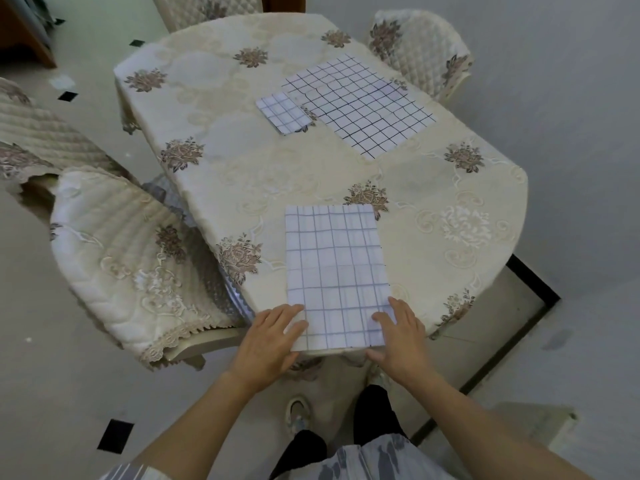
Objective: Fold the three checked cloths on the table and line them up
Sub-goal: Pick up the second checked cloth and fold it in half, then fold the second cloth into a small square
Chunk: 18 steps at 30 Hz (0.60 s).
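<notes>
Corners of near cloth [337, 271] pressed by left hand [273, 336], right hand [398, 337], both spread flat, likely steadying it for next fold; folded cloth [284, 112], open cloth [356, 105] lay beyond.

Quilted chairs [138, 265] surround the table [311, 174] with its floral tablecloth.

place: home dining room | centre of frame: oval table under cream floral-embroidered tablecloth [242, 161] | left and top: quilted cream fabric-covered chairs [114, 258] | lower left: pale tiled floor [52, 393]
</notes>
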Tool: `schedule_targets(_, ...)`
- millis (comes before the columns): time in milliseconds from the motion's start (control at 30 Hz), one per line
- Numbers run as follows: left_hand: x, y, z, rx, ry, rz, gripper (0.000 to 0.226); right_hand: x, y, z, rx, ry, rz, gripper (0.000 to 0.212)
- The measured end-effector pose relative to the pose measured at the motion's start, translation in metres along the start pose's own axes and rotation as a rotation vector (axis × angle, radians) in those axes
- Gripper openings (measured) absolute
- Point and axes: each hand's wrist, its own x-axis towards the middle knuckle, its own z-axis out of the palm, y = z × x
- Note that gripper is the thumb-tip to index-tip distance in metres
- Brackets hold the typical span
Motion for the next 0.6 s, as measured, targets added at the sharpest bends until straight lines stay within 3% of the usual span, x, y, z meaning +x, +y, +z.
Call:
schedule_targets(200,0.012,-0.006,-0.006,-0.037,0.208,0.052,0.009,0.003,0.001,-0.003,0.024,-0.015,0.006,0.074)
schedule_targets(433,0.022,-0.015,-0.027,-0.315,0.350,-0.128,0.007,0.007,0.010,-0.008,0.041,0.079,-0.058,0.081)
schedule_targets(600,0.021,-0.025,-0.037,-0.525,0.401,-0.256,0.013,0.014,0.016,-0.019,0.130,0.164,-0.043,0.063)
